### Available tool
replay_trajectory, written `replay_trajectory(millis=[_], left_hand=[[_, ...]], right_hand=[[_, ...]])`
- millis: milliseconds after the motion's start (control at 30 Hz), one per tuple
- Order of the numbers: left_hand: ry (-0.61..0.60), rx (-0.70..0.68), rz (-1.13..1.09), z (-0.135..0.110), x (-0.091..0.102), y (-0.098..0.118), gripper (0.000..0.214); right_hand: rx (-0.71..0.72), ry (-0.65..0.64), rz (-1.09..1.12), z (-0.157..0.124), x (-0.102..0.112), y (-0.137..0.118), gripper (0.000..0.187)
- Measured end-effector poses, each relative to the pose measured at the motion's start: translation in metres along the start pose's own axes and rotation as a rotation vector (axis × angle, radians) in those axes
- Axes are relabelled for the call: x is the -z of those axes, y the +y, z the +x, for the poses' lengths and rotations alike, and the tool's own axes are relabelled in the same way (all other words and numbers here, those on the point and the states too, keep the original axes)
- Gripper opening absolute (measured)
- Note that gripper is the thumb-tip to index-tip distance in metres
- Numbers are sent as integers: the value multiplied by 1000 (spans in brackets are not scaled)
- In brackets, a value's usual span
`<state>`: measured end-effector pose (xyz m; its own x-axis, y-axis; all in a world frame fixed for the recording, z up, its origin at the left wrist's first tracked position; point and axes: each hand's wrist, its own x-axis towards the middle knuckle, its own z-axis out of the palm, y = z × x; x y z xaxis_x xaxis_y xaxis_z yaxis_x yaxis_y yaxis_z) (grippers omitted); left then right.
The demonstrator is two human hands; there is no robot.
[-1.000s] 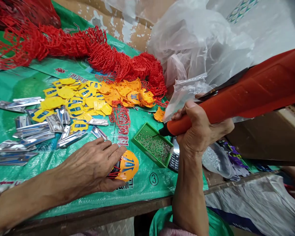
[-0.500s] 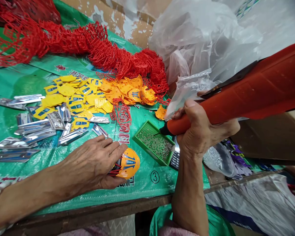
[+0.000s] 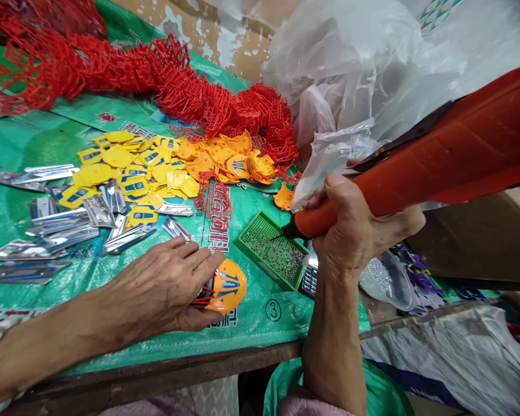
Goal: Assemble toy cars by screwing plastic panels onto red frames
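My left hand [image 3: 177,283] is wrapped over a toy car [image 3: 229,288] with an orange hood and red bars, resting on the green sheet near the table's front. My palm hides most of the toy. In my right hand [image 3: 351,225] is a red electric screwdriver [image 3: 433,153], its body slanting up to the right. Its thin bit points into a green screw tray [image 3: 260,263] with a perforated bottom. Many small screws lie in the tray, mostly toward its near right end. Whether a screw sits on the bit is too small to tell.
Yellow panels [image 3: 121,159], orange hoods [image 3: 225,153] and silvery side pieces [image 3: 65,228] lie in piles behind my left hand. Red plastic frames [image 3: 169,81] stretch along the back. Clear plastic bags [image 3: 351,69], a small bowl [image 3: 385,280] and a cardboard box [image 3: 481,242] are at right.
Both hands keep nearly the same places. The screwdriver's bit stays over the screw tray, and its rear end shifts very slightly. The toy car remains under my left hand.
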<state>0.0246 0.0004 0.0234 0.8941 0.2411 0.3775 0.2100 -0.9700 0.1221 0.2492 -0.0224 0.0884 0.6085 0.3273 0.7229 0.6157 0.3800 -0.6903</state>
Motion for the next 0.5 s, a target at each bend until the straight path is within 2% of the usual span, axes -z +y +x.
replay_trajectory(millis=[133, 367, 500], left_hand=[[-10, -10, 11, 0, 0, 0, 53], [51, -38, 15, 3, 0, -2, 48], [44, -37, 19, 1, -1, -2, 51]], right_hand=[[6, 3, -30, 1, -1, 0, 12], [7, -16, -62, 2, 0, 3, 16], [11, -30, -58, 2, 0, 4, 21]])
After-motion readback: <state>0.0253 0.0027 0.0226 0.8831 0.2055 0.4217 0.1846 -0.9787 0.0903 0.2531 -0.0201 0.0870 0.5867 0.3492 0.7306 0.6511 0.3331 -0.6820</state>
